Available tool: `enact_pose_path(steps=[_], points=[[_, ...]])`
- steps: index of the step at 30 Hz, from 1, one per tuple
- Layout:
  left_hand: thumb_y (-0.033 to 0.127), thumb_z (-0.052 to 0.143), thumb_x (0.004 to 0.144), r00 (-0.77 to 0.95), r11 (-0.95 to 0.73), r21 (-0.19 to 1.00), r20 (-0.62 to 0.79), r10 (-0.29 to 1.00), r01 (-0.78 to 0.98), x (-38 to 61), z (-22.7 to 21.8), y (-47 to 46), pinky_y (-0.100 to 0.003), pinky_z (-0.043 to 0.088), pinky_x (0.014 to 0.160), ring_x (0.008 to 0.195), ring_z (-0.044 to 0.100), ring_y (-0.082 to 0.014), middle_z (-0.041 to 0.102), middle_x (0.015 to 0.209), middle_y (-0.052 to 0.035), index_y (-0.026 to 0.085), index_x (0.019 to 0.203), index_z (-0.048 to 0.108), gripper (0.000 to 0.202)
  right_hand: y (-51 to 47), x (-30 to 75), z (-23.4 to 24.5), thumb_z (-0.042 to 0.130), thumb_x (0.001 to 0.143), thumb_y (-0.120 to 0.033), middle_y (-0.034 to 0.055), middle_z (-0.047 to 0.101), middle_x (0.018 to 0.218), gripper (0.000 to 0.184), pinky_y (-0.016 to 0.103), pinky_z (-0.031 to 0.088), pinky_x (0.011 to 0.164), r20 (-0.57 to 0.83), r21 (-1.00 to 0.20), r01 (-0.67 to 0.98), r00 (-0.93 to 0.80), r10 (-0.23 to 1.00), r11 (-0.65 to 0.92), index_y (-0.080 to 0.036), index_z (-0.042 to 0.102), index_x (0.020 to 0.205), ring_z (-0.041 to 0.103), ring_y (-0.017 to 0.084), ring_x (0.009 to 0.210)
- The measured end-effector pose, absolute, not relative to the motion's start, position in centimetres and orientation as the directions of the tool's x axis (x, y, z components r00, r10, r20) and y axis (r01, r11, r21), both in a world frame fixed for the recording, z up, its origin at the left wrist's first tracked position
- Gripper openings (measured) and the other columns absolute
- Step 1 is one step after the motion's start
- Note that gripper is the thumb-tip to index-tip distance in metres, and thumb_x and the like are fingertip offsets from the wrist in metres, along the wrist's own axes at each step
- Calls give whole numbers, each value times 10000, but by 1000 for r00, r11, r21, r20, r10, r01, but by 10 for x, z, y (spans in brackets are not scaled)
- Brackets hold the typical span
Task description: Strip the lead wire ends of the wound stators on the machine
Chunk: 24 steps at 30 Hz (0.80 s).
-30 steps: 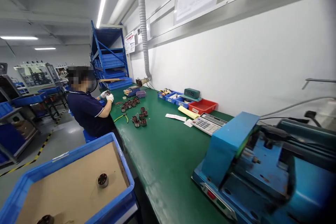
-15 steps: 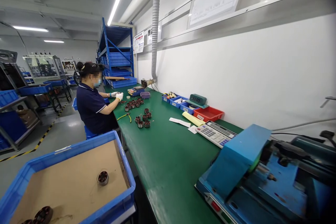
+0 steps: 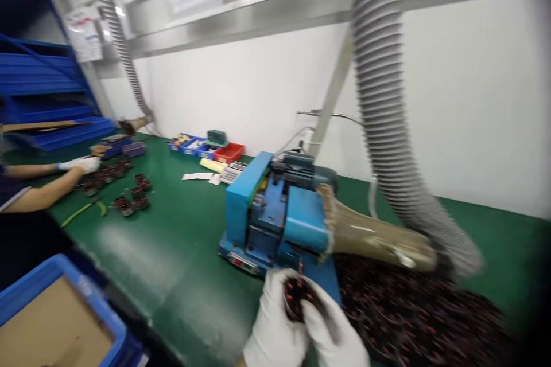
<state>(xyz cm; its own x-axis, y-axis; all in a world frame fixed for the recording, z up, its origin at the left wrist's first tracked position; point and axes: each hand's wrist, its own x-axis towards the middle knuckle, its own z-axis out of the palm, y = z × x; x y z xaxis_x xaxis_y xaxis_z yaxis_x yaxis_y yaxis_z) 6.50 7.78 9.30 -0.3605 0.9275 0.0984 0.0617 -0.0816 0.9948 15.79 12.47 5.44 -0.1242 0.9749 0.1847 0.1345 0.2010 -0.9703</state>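
Note:
Near the bottom of the head view, a small round motor stator with dark red copper windings sits between my two white-gloved hands. My left hand is closed round its left side. The thumb and fingers of my right hand press on its right side; motion blurs them a little. Just beyond my hands stands a blue bench machine with a motor at its back. A large heap of similar wound stators lies to the right of my hands.
A brown sleeve joins the machine to a grey flexible duct. The green bench bears small bins, a calculator and green-handled pliers. At the left are a co-worker's gloved hand and a blue tray.
My view has swung right and the blue tray has slid toward the lower left. Both my hands, holding a stator, have come into view, along with the heap and duct.

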Motion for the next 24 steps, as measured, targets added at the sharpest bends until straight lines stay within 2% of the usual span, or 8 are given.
enact_pose_path(steps=[2,7,13,19,24], points=[[253,610,758,-424,-78,996,90,901,46,70,85,94,-350,445,926,997,577,-216,585,1091,-105,185,1096,491,365,131,155,59,654,694,-550,127,693,1048,509,373,542,828,142,-974,167,-72,987,153,-164,685,1024,642,297,972],[248,509,810,-460,-82,994,41,887,-69,71,62,118,-325,478,872,973,612,-201,617,1094,-115,176,1097,493,297,146,134,77,605,729,-476,126,694,1039,435,393,515,860,151,-962,227,-31,988,154,-158,684,1015,648,284,944],[230,546,772,-459,-130,991,133,878,37,62,62,132,-338,437,907,1004,569,-208,578,1102,-115,171,1047,517,283,156,128,84,528,785,-433,113,695,902,321,382,517,771,218,-944,246,-39,975,221,-169,690,873,643,259,829],[166,512,781,-410,-138,986,165,897,96,66,77,131,-350,412,933,1025,550,-204,561,1084,-111,170,1039,535,258,157,134,90,517,797,-382,115,701,888,284,362,526,767,262,-943,215,6,965,255,-165,692,848,651,250,820],[150,541,750,-366,-162,979,198,909,126,75,67,102,-334,455,876,992,568,-214,561,1087,-110,173,1084,518,336,135,152,73,531,792,-331,99,709,831,236,300,563,677,353,-912,221,-3,936,345,-174,705,814,675,228,757]])
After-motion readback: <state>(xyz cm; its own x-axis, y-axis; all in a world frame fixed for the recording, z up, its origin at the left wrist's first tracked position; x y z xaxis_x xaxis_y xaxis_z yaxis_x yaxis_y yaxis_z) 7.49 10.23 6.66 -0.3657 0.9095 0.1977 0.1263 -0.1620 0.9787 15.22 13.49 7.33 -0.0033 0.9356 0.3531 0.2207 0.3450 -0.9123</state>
